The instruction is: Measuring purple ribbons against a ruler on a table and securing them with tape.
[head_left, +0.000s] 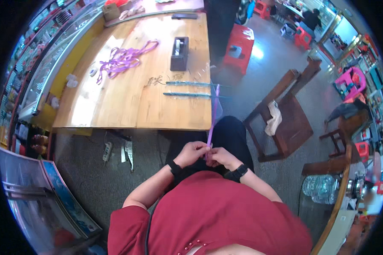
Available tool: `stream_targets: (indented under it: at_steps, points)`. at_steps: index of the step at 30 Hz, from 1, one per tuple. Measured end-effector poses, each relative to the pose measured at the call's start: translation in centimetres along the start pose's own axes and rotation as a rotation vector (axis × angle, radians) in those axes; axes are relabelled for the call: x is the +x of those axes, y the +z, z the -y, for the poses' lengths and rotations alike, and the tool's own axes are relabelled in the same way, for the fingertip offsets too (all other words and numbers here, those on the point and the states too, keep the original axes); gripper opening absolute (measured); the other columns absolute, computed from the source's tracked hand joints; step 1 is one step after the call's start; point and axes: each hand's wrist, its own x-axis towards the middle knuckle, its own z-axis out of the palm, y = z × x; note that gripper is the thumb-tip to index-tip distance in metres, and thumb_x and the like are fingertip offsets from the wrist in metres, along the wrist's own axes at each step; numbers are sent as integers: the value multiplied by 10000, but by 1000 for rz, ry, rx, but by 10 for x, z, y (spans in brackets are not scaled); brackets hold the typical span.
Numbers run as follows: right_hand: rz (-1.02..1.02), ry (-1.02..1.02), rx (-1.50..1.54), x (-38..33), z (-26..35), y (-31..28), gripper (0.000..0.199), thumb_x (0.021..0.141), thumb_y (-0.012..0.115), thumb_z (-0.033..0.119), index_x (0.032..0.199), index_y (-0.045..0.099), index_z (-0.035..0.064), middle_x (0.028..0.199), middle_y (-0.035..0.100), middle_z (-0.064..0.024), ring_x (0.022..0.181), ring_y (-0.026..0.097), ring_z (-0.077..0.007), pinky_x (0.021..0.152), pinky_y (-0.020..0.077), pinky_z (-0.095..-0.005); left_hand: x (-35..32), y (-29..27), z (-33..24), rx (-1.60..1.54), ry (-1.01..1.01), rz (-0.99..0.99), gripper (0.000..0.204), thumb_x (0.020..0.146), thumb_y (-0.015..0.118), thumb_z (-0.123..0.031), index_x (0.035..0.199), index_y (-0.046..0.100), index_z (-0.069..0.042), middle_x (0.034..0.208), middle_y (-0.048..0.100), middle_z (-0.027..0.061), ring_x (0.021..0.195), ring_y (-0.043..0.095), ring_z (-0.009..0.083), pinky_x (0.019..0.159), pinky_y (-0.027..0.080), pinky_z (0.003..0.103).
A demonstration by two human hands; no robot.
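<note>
My left hand (193, 154) and my right hand (224, 158) meet over my lap, just off the table's front right corner. Their fingers pinch the lower end of a long, straight purple strip (214, 112); whether a stick lies inside it, I cannot tell. Its upper end points away from me beside the table edge. Two thin dark blue-green sticks (185, 94) lie across that edge, their ends sticking out past it. A loose heap of purple ribbon (121, 61) rests farther left on the table, with a small white roll (93, 71) next to it.
On the wooden table (115, 108) stands a black tape dispenser (179, 63), with a dark flat bar (184, 16) at the far end. A wooden chair (294, 117) holding a pale cloth (273, 118) is at my right. Beyond stands a red stool (242, 40). Glass cases line the left.
</note>
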Motion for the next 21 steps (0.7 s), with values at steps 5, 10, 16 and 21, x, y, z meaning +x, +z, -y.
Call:
stream_targets:
  at_steps: [5,10,16,21]
  points:
    - [-39,-27,36,-4,6,2,186,933,590,232,966,680,73,800,681,-27,695,651,-123,620,512,-240,-11,0,-22,13,99,157,200,956,647,-188,1000,715,-5,877,684,33,785,605,95,698,500,257]
    - [-120,-86,109,-5,7,6,212,947,557,233,843,651,74,739,645,-31,633,615,-130,540,465,-251,-19,3,-23,210,216,182,174,936,671,-166,961,718,-1,898,704,49,861,652,125,758,524,278]
    - [-130,-116,-17,-5,7,3,180,915,601,230,921,667,63,792,670,-22,686,629,-113,618,507,-242,-29,4,-18,326,207,95,179,917,690,-171,977,727,-7,890,716,64,799,650,109,717,524,269]
    - [-62,-156,-89,-5,2,3,177,891,628,221,915,661,48,805,685,-33,683,629,-121,617,497,-250,-28,6,-12,253,-114,34,235,942,669,-214,1024,733,-4,925,727,56,807,642,89,703,518,254]
